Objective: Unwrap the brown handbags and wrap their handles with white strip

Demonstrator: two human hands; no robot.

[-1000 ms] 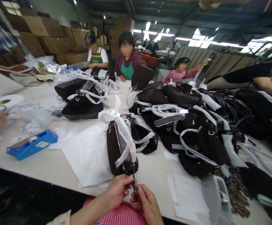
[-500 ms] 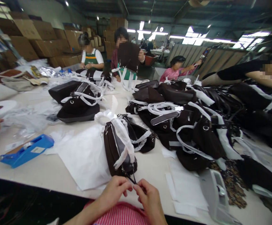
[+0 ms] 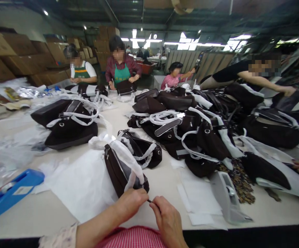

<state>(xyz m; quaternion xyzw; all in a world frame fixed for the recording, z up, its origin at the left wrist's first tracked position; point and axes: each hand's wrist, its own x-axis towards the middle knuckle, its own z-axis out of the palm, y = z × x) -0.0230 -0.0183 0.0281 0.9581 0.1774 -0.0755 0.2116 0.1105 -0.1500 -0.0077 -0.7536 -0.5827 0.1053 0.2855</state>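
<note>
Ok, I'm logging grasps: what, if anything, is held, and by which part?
A thin dark strip: the right grip pinches its right part; the left grip, by the bag, hides its own hold.

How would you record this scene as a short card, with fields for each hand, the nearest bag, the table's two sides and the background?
Left hand: the left hand pinches a thin dark strip at the near end of the dark bag
Right hand: the right hand pinches the strip's other side
Nearest bag: dark, with a white-wrapped handle
Table left: blue tape dispenser
Table right: white sheets, grey tape dispenser
Background: stacked cardboard boxes, upper left
</note>
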